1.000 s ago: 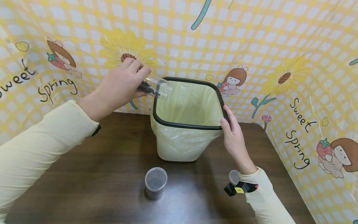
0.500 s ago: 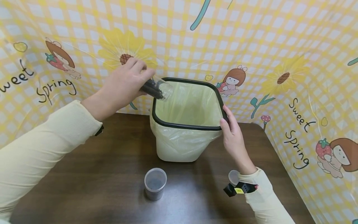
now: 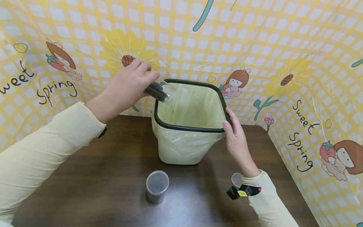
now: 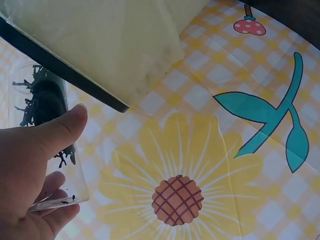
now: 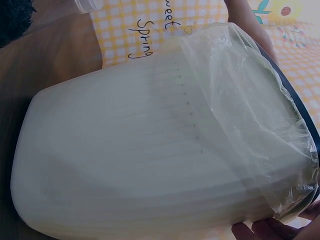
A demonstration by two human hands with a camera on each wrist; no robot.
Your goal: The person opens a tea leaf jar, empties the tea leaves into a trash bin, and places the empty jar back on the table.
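Note:
In the head view my left hand (image 3: 122, 90) grips a clear jar (image 3: 169, 92), tilted with its mouth over the left rim of a trash bin. Dark, twisted shreds like dry tea leaves (image 3: 156, 90) lie along the jar's lower side. The left wrist view shows the thumb across the jar (image 4: 80, 175) and fingertips behind it. The pale trash bin (image 3: 178, 154) has a black rim and a translucent yellowish liner (image 3: 195, 104) folded over its edge. At its right rim my right hand (image 3: 236, 142) holds on, thumb on top; its fingertips show under the bin's side in the right wrist view.
A translucent plastic cup (image 3: 157, 189) stands on the dark wooden table (image 3: 107, 176) in front of the bin. Near the right wrist lies a small round clear lid (image 3: 237, 179), partly hidden by the sleeve. A yellow checked cloth (image 3: 181, 41) stands behind and at both sides.
My left hand has moved slightly right with the jar, bringing its mouth a little lower over the bin. The dark shreds have slid toward the mouth. The right hand keeps its place.

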